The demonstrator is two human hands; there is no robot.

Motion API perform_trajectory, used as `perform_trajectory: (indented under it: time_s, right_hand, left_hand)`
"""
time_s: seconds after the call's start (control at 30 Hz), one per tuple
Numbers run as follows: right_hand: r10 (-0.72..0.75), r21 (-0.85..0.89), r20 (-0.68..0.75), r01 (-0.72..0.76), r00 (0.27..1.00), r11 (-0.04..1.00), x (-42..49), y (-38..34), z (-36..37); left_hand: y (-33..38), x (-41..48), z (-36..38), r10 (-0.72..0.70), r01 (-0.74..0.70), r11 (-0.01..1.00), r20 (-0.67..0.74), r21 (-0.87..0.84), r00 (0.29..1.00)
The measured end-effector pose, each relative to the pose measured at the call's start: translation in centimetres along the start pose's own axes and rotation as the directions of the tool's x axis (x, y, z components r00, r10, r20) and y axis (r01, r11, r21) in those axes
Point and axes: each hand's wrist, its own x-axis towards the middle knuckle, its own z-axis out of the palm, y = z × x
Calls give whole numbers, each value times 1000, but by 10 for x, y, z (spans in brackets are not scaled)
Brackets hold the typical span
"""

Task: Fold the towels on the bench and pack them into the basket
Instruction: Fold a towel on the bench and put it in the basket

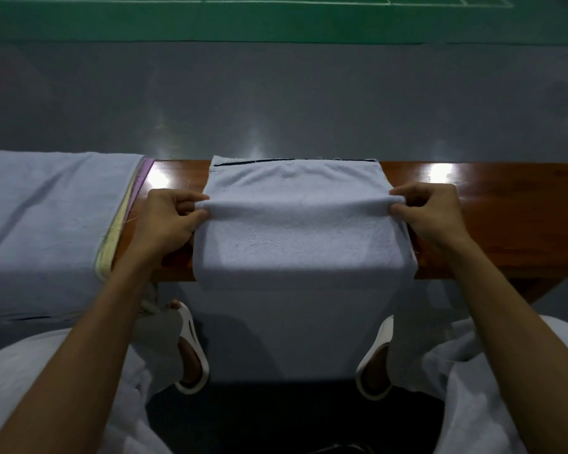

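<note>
Both hands are pinching a raised fold of the pale blue terry towel [295,231]: left hand [169,217] at its left edge, right hand [430,214] at its right. Towel is lying across the glossy brown wooden bench [492,221], near end hanging over the front edge. Stacked pale towels [50,224] are sitting on the bench, left.

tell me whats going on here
A person is folding a light blue towel on a wooden bench. The left hand and the right hand each pinch one end of a raised fold across it. Its near part hangs over the bench's front edge. A stack of towels lies at the left. No basket shows.
</note>
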Motion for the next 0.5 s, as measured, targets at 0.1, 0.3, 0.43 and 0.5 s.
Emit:
perform_trajectory:
  time_s: [0.1, 0.3, 0.43, 0.5]
  right_hand:
    - [-8, -23, -25, 7, 1000, 1000, 2, 0, 0]
    - [-37, -98, -75, 30, 997, 995, 4, 2, 0]
    - [-107, -151, -107, 90, 989, 984, 4, -1, -5]
    - [-122, -152, -117, 104, 986, 983, 6, -2, -10]
  left_hand:
    - [3, -2, 2, 52, -47, 995, -59, 88, 997]
    - [8, -5, 1, 124, -100, 977, -124, 188, 984]
    - [14, -8, 0, 168, -126, 972, -209, 200, 963]
    - [18, -9, -1, 197, -146, 969, -266, 197, 944]
